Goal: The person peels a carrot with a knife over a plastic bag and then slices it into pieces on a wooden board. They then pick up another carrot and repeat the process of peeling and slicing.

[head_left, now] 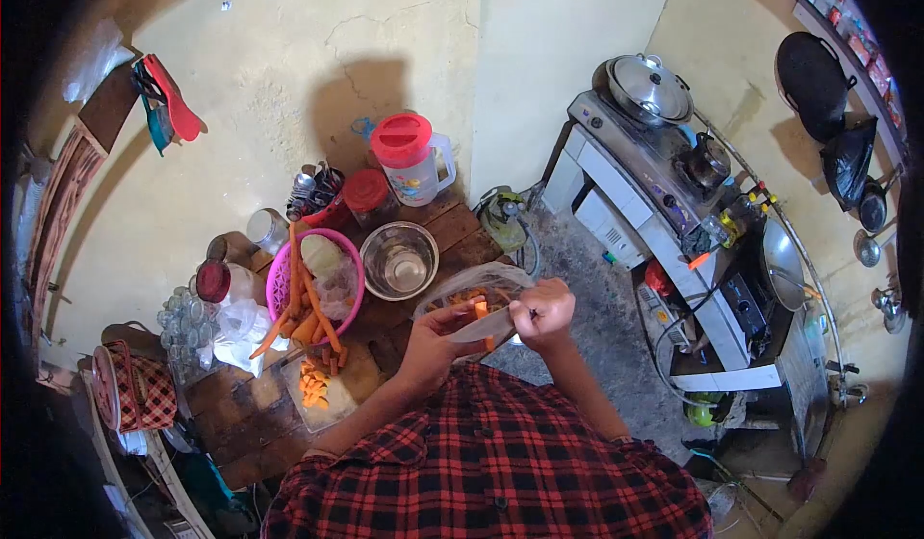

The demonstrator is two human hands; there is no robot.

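Note:
My left hand (430,348) is closed around a carrot (481,307), with orange showing above and below the fingers. My right hand (543,316) makes a fist on what looks like a knife (484,327); its pale, broad blade lies across the carrot, and the handle is mostly hidden. Just beyond both hands, a clear plastic bag (496,277) with orange pieces inside sits at the table's edge. To the left, cut carrot pieces (314,385) lie on a cutting board (354,375). Whole carrots (306,294) fill a pink basket (360,296) along with a pale round vegetable (322,252).
A steel bowl (432,241) stands on the wooden table (226,428), near a red-lidded pitcher (414,173) and a red-lidded jar (367,192). Several glasses (185,320) crowd the left side. Rightward across the floor are a stove (640,159) with a lidded pot (651,91) and kettle (708,162).

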